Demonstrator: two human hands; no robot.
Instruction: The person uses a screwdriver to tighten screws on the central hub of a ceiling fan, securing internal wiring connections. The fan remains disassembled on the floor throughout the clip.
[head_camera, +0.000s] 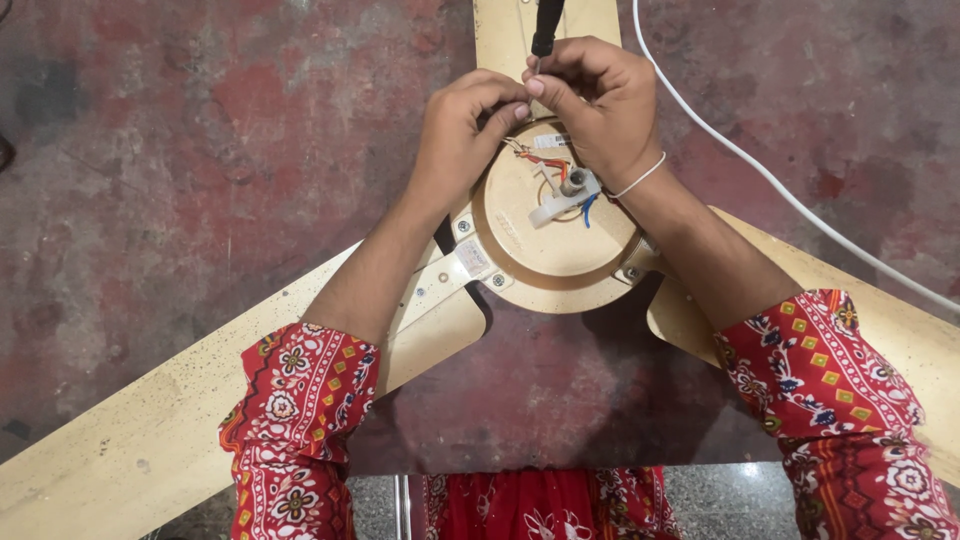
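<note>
fingers of both hands (540, 120) pinch perhaps a wire above fan motor (555, 230), white label.

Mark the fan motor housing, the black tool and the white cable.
fan motor housing (545, 262), head view, on the bare cream cover plate.
black tool (546, 28), head view, on its dark shaft above the hands.
white cable (780, 190), head view, mid-run across the floor.
</note>
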